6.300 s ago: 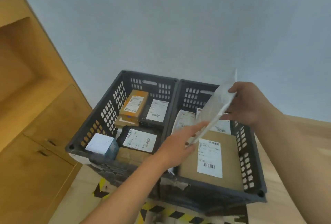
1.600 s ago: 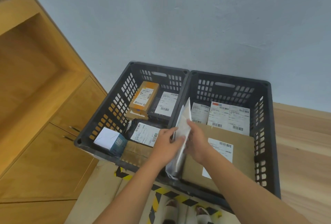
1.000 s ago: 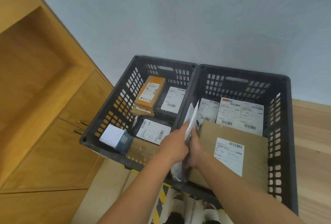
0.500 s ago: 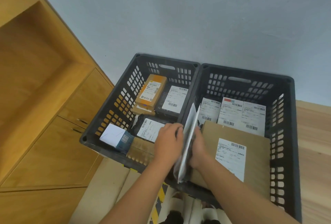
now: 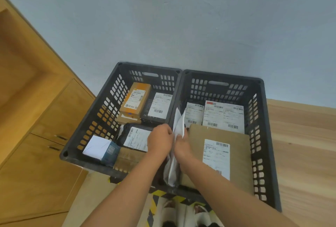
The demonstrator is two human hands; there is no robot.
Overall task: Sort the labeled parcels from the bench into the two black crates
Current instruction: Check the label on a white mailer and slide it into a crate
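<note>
Wood cabinet (image 5: 36, 117) at far left. Next, two black crates side by side against a grey-blue wall.

Left crate (image 5: 101, 110): orange box (image 5: 135, 97) and black parcel (image 5: 158, 103) at the far end. Nearer are a black poly bag (image 5: 136, 136) w/ label and a small white-and-blue box (image 5: 101, 148) in the near-left corner. Packed, little bare floor.

Centre: left hand (image 5: 160, 139), fingers curled onto the left face of a white mailer (image 5: 177, 127). Right hand (image 5: 182, 147) grips its right face.

Change: approx. 6 s ago the mailer was held up in the air over the right crate (image 5: 261, 117). It's now standing on edge inside that crate, low, in the slot between the crate's left wall and a big brown parcel (image 5: 240, 154). So this one is as good as sorted; prob. only letting go remains.

Room: the slot is tight, w/ wall on one side and the brown parcel's edge touching or nearly so on the other. The right hand sits wedged there, so straight up looks like the easiest way out. White labelled packets (image 5: 218, 114) fill the far end.

Right of the crates: pale wood surface (image 5: 300, 145), nothing on the part in view.
</note>
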